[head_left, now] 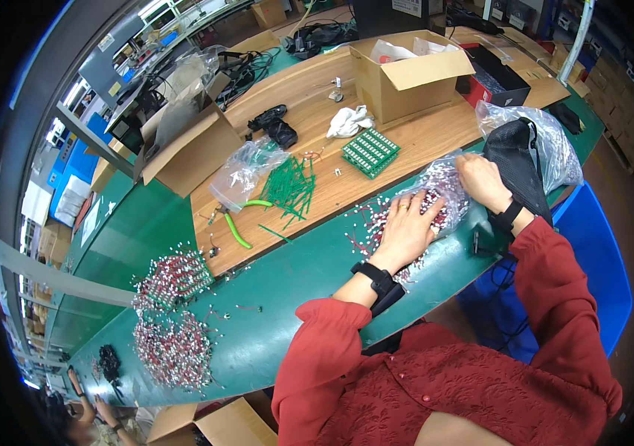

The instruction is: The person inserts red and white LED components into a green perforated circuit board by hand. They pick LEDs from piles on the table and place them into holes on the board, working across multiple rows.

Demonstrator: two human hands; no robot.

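Note:
My left hand (406,229) lies palm down with its fingers spread over a heap of small red-and-white wired parts (365,229) at the mouth of a clear plastic bag (447,177). More of these parts show through the plastic. At the bag's upper edge, my right hand (483,181) has its fingers closed on the plastic; its fingertips are partly hidden. A black mesh bag (516,160) sits right beside my right wrist. To the left on the green table (272,305) are two more piles of wired parts, an upper one (172,279) and a lower one (174,349).
A wooden board (306,123) carries green strips (291,186), green-handled pliers (237,230), a stack of green circuit boards (370,152), a white cloth (349,121) and an open carton (413,82). A blue bin (592,253) stands at the right. Another person's hands (101,407) show far lower left.

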